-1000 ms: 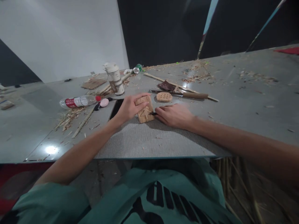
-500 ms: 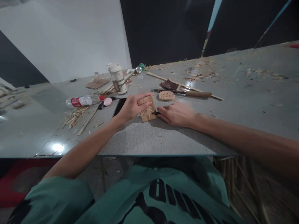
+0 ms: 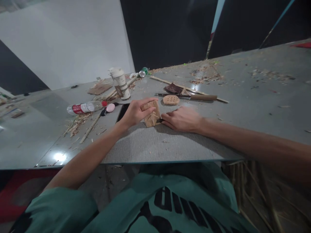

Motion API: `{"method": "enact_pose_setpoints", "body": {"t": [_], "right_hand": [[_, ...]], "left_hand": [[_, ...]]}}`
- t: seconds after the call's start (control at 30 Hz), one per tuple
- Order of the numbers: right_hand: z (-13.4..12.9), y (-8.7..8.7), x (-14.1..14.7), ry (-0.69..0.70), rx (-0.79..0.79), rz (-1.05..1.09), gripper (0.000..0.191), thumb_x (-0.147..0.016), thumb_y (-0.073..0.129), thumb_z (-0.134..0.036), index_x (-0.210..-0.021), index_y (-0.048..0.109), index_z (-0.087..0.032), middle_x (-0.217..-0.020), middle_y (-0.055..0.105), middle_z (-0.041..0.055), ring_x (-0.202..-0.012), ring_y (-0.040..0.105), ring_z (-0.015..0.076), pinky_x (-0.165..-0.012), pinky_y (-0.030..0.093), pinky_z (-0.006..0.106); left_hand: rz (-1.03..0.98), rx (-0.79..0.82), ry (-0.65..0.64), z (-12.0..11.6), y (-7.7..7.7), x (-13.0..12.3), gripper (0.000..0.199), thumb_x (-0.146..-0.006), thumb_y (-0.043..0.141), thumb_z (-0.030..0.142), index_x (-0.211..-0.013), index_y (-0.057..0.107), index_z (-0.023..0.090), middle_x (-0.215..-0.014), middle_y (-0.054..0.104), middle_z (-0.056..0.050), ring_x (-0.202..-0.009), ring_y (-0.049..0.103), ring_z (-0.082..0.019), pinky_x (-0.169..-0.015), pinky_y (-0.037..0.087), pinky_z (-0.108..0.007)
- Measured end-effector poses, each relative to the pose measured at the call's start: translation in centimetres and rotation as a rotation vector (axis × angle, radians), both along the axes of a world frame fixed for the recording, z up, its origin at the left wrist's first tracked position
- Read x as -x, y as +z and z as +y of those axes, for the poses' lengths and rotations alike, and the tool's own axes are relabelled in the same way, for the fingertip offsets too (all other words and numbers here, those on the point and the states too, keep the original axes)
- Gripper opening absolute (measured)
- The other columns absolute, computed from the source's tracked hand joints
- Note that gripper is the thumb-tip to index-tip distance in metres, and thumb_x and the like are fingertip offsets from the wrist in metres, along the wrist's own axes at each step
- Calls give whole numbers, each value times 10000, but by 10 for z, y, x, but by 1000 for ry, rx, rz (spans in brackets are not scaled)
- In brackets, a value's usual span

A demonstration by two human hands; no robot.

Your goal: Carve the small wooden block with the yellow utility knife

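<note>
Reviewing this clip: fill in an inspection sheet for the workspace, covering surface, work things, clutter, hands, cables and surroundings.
Surface: grey table, shavings scattered.
Work things: wood block; dark tool, its tip at the block.
Clutter: bottle on its side, cup, can, oval piece, wooden-handled tool.
Hands: left hand grips the block; right hand holds the dark tool.
Cables: nothing clearly seen.
Surroundings: white wall, dark panels behind.
</note>
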State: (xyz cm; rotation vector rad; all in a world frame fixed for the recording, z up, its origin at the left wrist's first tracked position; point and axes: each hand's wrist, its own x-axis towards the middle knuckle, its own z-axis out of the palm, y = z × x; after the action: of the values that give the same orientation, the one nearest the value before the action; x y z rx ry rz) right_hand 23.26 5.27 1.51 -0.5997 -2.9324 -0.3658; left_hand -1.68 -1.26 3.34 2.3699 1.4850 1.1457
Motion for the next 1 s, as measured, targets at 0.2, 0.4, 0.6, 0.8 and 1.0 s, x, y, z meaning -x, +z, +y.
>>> {"method": "enact_pose_setpoints", "body": {"t": [0.2,0.4,0.6,0.8,1.0], "right_hand": [[-3,-2,-1,-17,-35,21,504,-1145,261,-473,-1204,654,-165,-1000,770,123,-650,573,189,-598,122,379],[-3,-4,0,-18,-42,9,519,-1148,254,-492,-1200,661,-175,-930,763,100,-603,532,168,-605,124,373],[-3,-3,-1,-22,-51,2,531,-1150,241,-486,-1190,665,-169,-940,762,105,-630,555,171,-608,119,382],[-8,-1,-3,-74,-50,4,548,-1151,221,-481,-1200,657,-153,-995,767,128,-675,588,190,-615,132,376],[-5,1,0,-67,-12,-41,515,-1143,265,-483,-1163,673,-170,-918,772,110,-599,550,177,-615,151,369]], "left_hand": [[21,-13,-11,-4,4,-2,342,-977,704,360,-1299,749,254,-1139,819,-53,-970,752,-234,-832,582,-322],[19,-13,-14,-3,5,-4,334,-976,713,360,-1281,756,230,-1155,824,-57,-970,759,-220,-806,567,-275],[14,-17,-30,-1,5,-4,321,-979,715,340,-1278,760,235,-1161,822,-49,-963,758,-214,-803,556,-272],[-5,23,-19,-3,8,-6,298,-973,711,333,-1244,765,224,-1112,822,-49,-948,759,-219,-806,569,-282],[-12,20,-43,-1,8,-6,293,-977,709,323,-1249,764,230,-1181,812,-55,-1034,757,-235,-880,580,-303]]}}
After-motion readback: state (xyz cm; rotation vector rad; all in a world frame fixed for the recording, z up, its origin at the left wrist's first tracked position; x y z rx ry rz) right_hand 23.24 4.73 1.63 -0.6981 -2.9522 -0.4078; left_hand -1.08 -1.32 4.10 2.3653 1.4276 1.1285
